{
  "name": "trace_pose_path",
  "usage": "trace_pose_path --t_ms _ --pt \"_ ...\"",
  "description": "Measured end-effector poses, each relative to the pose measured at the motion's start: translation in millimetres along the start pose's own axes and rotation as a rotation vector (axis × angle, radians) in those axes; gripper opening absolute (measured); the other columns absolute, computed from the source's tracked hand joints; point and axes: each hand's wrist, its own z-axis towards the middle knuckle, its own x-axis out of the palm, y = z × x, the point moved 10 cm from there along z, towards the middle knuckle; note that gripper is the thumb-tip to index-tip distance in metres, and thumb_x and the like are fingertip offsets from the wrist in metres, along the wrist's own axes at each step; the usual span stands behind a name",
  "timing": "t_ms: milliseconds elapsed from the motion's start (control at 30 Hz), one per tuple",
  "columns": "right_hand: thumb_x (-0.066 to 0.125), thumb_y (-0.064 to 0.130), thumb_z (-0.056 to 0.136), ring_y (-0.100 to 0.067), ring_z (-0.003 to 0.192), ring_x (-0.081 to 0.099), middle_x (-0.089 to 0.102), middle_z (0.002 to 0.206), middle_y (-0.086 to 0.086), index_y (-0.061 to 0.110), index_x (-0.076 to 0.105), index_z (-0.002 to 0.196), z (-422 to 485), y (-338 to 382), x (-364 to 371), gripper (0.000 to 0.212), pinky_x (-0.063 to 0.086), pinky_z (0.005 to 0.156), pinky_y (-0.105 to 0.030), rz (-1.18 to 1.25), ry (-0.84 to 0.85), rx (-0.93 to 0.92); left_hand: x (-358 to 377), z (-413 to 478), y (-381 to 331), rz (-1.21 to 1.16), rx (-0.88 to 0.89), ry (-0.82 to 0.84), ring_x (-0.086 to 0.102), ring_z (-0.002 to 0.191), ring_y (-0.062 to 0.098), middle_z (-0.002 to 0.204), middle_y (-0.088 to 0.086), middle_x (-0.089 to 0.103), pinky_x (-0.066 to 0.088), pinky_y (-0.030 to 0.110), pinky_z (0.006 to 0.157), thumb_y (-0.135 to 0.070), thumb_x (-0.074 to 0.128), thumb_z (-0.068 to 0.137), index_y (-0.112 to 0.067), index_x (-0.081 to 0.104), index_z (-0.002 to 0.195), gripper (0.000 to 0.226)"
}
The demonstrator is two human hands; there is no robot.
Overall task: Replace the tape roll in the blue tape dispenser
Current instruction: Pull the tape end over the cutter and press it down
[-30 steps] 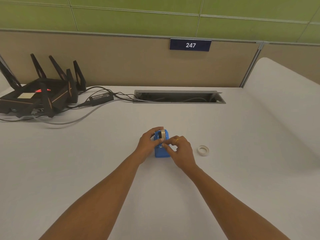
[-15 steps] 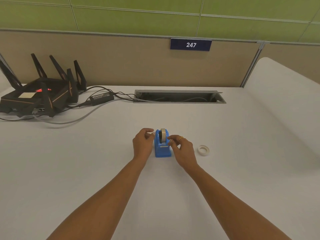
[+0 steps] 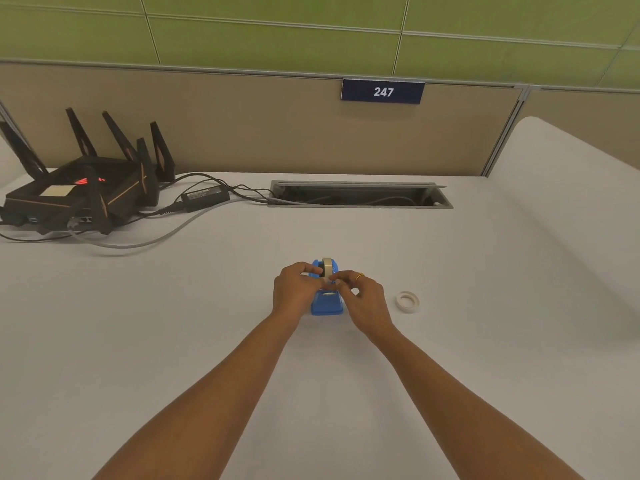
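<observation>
The blue tape dispenser (image 3: 327,304) stood upright on the white desk (image 3: 173,323), near its middle, with both hands closed in around its upper half. A cream tape roll (image 3: 326,266) sat on edge in the top of the dispenser, its rim showing above the fingers.

The left hand (image 3: 294,292) came in from 7 o'clock and curled against the dispenser's left side, its thumb and forefinger pinched toward the front of the roll. The right hand (image 3: 363,301), with a gold ring (image 3: 360,276) on one finger, came in from 5 o'clock and met the left just in front of the roll, fingertips pinched together there. Whether either grip was closed on the roll itself, on a loose end of tape, or only pressed against the dispenser could not be told, as the fingers covered the contact spot.

At 3 o'clock from the dispenser, apart from the right hand, a second, thin white tape roll (image 3: 407,301) lay flat on the desk.

Toward 10 o'clock, at the desk's far left, sat a black router (image 3: 79,192) with upright antennas, a black power adapter (image 3: 205,197) beside it, and cables running to an open cable tray (image 3: 360,197) at 12 o'clock. On the partition above it hung a dark sign (image 3: 382,91) reading 247.
</observation>
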Motion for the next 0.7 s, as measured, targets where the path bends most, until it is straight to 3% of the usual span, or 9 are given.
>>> trace_pose_path --t_ms 167,267,400,600,700 --pt "0.054 0.013 0.089 -0.013 0.080 0.057 0.071 0.095 -0.011 0.010 0.068 0.096 -0.8 0.9 -1.3 0.016 0.037 0.061 0.003 0.020 0.003 -0.005 0.5 0.3 1.5 -0.035 -0.043 0.003 0.055 0.090 0.021 0.114 0.008 0.063 0.040 0.029 0.073 -0.022 0.079 0.063 -0.017 0.064 0.090 0.031" --pt "0.062 0.021 0.084 -0.013 0.081 0.059 0.071 0.093 -0.005 0.016 0.069 0.092 -2.0 3.8 0.7 0.012 0.039 0.060 -0.006 -0.018 0.044 -0.032 -0.4 1.8 4.5 -0.035 -0.058 -0.008 0.059 0.100 0.028 0.117 0.010 0.062 0.045 0.030 0.077 -0.019 0.075 0.069 -0.016 0.064 0.095 0.028" --pt "0.064 0.016 0.082 -0.013 0.079 0.057 0.071 0.093 -0.004 0.016 0.071 0.090 -0.8 5.9 1.2 0.010 0.036 0.062 -0.011 -0.065 0.057 -0.055 -1.1 2.4 6.8 -0.053 -0.061 -0.013 0.059 0.100 0.029 0.114 0.010 0.063 0.044 0.030 0.076 -0.016 0.071 0.073 -0.015 0.065 0.096 0.024" --pt "0.064 0.010 0.082 -0.012 0.073 0.058 0.071 0.089 -0.010 0.009 0.069 0.090 4.3 10.8 -0.1 0.009 0.039 0.059 0.001 -0.083 0.041 -0.073 -3.1 2.0 6.1 -0.074 -0.021 -0.010 0.058 0.083 0.019 0.099 0.010 0.068 0.042 0.019 0.062 -0.008 0.066 0.074 -0.015 0.065 0.089 0.017" --pt "0.063 0.009 0.082 -0.013 0.075 0.059 0.071 0.089 -0.010 0.009 0.067 0.090 6.5 11.7 -0.9 0.009 0.038 0.059 0.002 -0.086 0.019 -0.073 -5.0 -1.8 4.6 -0.099 0.053 -0.003 0.059 0.080 0.012 0.095 0.008 0.069 0.043 0.016 0.067 -0.005 0.060 0.080 -0.015 0.065 0.087 0.013"
